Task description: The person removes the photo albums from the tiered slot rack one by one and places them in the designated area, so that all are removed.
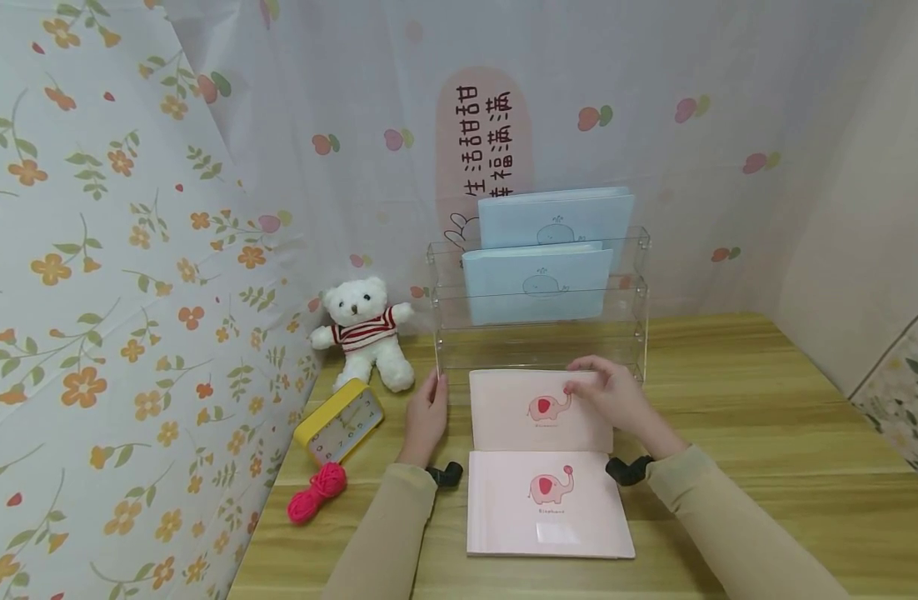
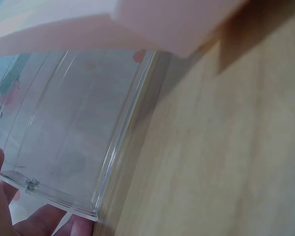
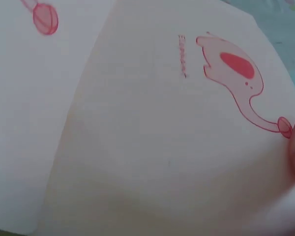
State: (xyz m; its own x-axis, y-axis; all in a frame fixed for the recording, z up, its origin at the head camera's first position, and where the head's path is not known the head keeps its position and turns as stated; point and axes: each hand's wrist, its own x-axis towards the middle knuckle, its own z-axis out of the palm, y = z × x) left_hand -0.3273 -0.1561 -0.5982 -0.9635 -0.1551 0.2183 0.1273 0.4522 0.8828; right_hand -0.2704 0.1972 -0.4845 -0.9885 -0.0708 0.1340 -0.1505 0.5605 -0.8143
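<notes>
In the head view, a clear acrylic tiered rack stands on the wooden table. My left hand holds its left side panel near the bottom, thumb and fingers on either side of the edge in the left wrist view. My right hand pinches the right part of a pink elephant booklet, thumb on its front, the other fingers partly hidden behind it. That booklet is raised and tilted before the rack's lower tiers. Nearer me, a second pink elephant booklet lies flat on the table.
Two blue whale booklets, a front one and a back one, stand in the rack's upper tiers. To the left are a white teddy bear, a yellow clock and pink yarn. A patterned curtain hangs behind.
</notes>
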